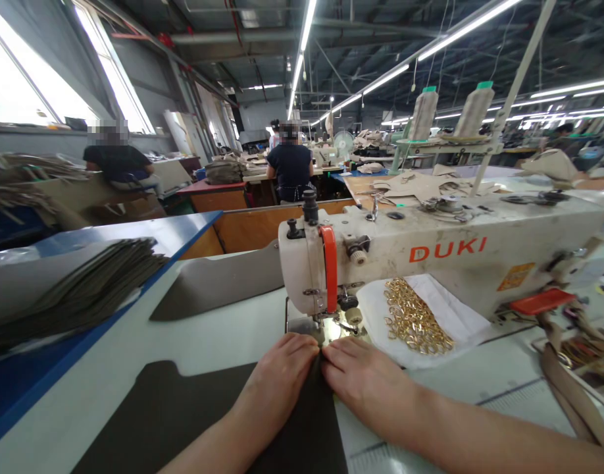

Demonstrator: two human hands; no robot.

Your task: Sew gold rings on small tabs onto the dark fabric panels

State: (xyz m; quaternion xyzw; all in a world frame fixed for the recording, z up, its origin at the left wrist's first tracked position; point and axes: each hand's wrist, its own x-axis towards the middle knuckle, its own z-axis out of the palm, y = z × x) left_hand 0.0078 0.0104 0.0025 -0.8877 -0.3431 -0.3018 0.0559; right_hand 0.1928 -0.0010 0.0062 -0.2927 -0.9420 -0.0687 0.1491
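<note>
A dark, flat piece of material (pixel 203 401) lies on the pale sewing table, reaching up to the needle area of a white sewing machine (pixel 450 257). My left hand (pixel 287 368) rests on this piece just in front of the needle, its fingers pressed together. Close beside it, my right hand (pixel 361 375) has its fingers closed at the piece's right edge. Whatever small part lies between the fingertips is hidden. Gold-coloured metal rings (pixel 415 319) sit on a white cloth (pixel 467 322) to the right of the needle.
Another dark piece (pixel 223 280) lies behind the left side of the machine head. A stack of dark pieces (pixel 79 289) is at the left on a blue-edged table (pixel 183 247). Thread cones (pixel 423 115) stand above the machine. Seated people are farther back. Straps hang at right.
</note>
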